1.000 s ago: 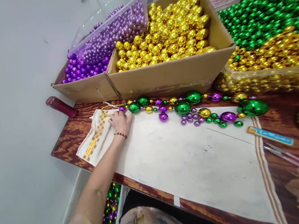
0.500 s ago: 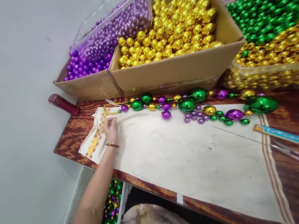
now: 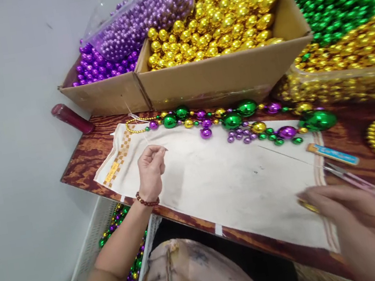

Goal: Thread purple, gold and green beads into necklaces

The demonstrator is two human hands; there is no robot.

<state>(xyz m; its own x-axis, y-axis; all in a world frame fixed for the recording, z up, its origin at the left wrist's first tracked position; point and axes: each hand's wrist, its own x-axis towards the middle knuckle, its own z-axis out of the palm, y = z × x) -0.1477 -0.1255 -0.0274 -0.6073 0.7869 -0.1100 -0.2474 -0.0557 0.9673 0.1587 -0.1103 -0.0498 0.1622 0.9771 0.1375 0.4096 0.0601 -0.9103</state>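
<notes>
Bead strand (image 3: pixel 232 121) is lying along the cloth (image 3: pixel 215 179)'s far edge, running left to right.
Left hand (image 3: pixel 150 171), fingers closed together, is hovering nearer, before the strand's left end; right hand (image 3: pixel 366 221) is pinching a blurred gold piece (image 3: pixel 308 205).

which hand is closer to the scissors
Right. The right hand is close by, just on the near side of the scissors; the left hand is well off to their left, above the white cloth.
</notes>
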